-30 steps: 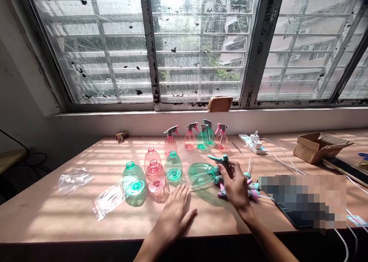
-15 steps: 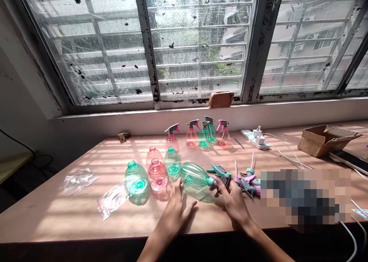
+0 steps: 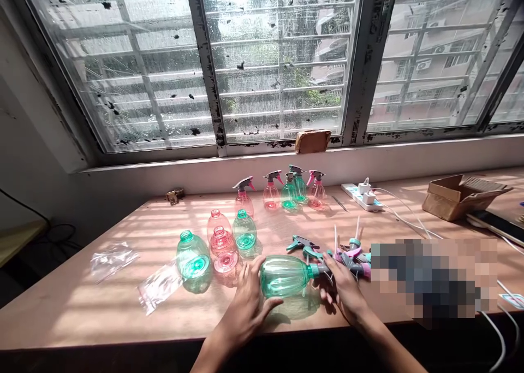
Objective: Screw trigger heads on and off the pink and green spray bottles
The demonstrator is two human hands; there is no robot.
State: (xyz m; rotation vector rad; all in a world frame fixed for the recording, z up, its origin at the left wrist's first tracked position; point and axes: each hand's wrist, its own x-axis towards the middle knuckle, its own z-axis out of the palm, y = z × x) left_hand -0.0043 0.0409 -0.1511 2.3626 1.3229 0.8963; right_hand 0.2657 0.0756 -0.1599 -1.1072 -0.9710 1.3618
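A green plastic spray bottle (image 3: 284,275) lies on its side above the wooden table (image 3: 102,313), held between both hands. My left hand (image 3: 246,302) cups the bottle's base with the fingers curled round it. My right hand (image 3: 343,291) grips the neck end, where a teal and grey trigger head (image 3: 317,268) sits on the bottle. Loose trigger heads (image 3: 347,253) in teal, pink and grey lie just right of and behind my right hand.
Open green and pink bottles (image 3: 216,244) stand left of my hands, with plastic bags (image 3: 158,285) further left. Finished spray bottles (image 3: 286,190) line the back. A power strip (image 3: 360,195), cables and a cardboard box (image 3: 458,198) sit to the right.
The green bottle with its trigger head came toward me and turned level. My left hand went from lying flat on the table to gripping its base; the right slid along to the neck.
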